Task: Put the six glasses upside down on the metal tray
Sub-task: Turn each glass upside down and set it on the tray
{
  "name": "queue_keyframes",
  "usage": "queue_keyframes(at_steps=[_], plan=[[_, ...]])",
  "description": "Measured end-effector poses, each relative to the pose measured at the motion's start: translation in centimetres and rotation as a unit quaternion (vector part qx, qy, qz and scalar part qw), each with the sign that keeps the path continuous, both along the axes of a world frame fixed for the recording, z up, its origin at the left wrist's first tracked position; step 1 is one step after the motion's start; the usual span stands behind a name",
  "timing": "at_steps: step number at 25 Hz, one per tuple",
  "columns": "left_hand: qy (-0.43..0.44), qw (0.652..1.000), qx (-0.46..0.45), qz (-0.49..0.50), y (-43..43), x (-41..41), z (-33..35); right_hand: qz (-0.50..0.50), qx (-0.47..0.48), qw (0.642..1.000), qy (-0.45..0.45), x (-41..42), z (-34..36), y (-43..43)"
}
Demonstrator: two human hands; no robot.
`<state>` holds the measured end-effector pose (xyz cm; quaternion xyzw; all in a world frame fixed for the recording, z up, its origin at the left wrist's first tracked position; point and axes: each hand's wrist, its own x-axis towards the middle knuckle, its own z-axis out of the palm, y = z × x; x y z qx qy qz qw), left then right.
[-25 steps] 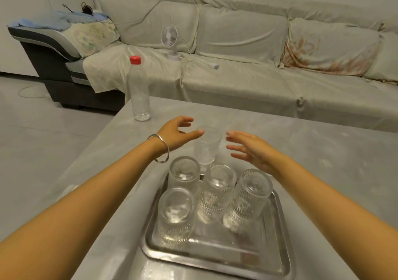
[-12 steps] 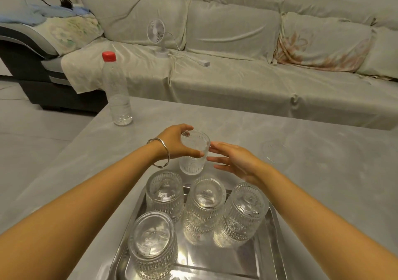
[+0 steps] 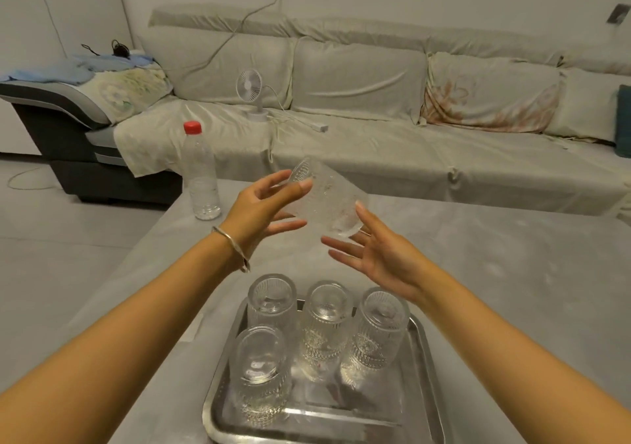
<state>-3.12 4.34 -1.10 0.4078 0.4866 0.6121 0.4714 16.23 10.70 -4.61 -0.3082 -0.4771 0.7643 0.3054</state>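
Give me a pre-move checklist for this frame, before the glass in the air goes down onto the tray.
1. Ribbed clear glass in the air held securely: not ok; tilted between both hands, fingers spread, only fingertips touching.
2. Left hand grip: cannot tell; thumb lies on the glass base end, no closed wrap.
3. Right hand grip: not ok; open palm under the rim end.
4. Free spot on the rectangular metal tray: ok; near right area is bare.
5. Four clear glasses on the tray: ok; all upside down.
6. Sixth glass: cannot tell; not seen in this view.
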Motion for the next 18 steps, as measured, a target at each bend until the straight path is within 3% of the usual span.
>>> queue_keyframes(at_steps=[3, 7, 11, 18], plan=[[-0.037, 0.998, 0.033, -0.031, -3.3, 1.4, 1.2, -0.018, 0.000, 0.997, 0.069, 0.7, 2.4, -2.8], [-0.027, 0.998, 0.034, -0.047, -7.6, 2.8, 0.8, -0.042, 0.023, 0.996, 0.080, 2.3, 3.7, -6.2], [0.096, 0.995, 0.025, -0.034, -10.9, 3.4, -1.9, -0.058, 0.071, 0.996, 0.006, 4.0, 3.5, -8.8], [0.304, 0.952, 0.013, 0.024, -11.9, 2.4, -7.5, -0.062, 0.183, 0.971, -0.138, 5.9, 1.7, -11.3]])
